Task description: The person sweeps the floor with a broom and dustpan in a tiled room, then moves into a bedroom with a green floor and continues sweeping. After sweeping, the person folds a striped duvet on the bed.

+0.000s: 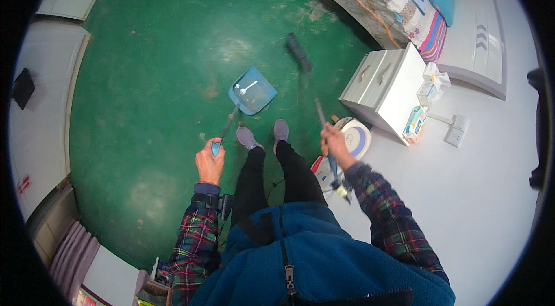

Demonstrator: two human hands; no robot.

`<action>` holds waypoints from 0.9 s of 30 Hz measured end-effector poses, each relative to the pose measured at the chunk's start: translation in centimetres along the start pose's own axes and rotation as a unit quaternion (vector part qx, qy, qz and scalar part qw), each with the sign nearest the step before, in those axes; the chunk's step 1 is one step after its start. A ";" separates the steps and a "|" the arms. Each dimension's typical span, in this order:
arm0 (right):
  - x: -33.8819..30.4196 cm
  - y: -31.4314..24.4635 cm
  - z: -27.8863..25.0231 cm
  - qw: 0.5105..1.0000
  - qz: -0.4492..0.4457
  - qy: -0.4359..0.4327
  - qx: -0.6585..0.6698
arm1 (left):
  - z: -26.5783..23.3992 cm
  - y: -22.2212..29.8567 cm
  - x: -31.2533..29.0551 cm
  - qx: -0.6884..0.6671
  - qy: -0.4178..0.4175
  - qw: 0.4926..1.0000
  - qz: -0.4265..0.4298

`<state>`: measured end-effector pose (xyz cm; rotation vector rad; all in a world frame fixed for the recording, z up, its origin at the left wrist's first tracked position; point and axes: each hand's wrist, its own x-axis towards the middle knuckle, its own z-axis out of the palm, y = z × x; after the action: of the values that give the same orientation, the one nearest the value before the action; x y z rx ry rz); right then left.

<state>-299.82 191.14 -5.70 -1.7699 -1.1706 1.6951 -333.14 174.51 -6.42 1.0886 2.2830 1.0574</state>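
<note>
With the left grip clamped on the handle of the blue dustpan and the right grip on the broom, the white spoon lying in the pan, ahead of the shoes, could slide out if tipped forward.

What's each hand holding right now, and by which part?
The left hand holds the blue dustpan by its handle; the right hand holds the broom by its shaft.

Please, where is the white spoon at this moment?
In the head view, the white spoon lies inside the blue dustpan, to the left of the broom head and ahead of the left hand.
</note>
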 end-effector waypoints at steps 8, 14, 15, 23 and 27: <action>11.8 -3.5 4.6 0.996 -0.079 0.003 0.026 | -4.8 -2.8 2.8 0.006 0.030 0.999 -0.045; 4.0 -1.4 11.7 0.993 0.057 -0.086 -0.049 | -5.3 -2.8 5.5 0.021 0.050 0.998 -0.043; 2.8 -2.3 11.6 0.990 0.040 -0.131 -0.034 | -5.3 -2.6 5.8 0.031 0.053 0.996 -0.061; 9.8 -13.1 5.3 0.997 0.027 -0.074 0.016 | -3.1 1.7 8.2 -0.013 0.083 0.988 -0.131; 21.2 -18.2 -0.8 0.997 -0.069 -0.010 0.022 | -1.7 3.3 9.6 -0.025 0.121 0.982 -0.143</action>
<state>-306.26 218.33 -4.03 -1.6107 -1.2263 1.6490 -338.52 182.58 -3.10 0.6127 2.4895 1.1731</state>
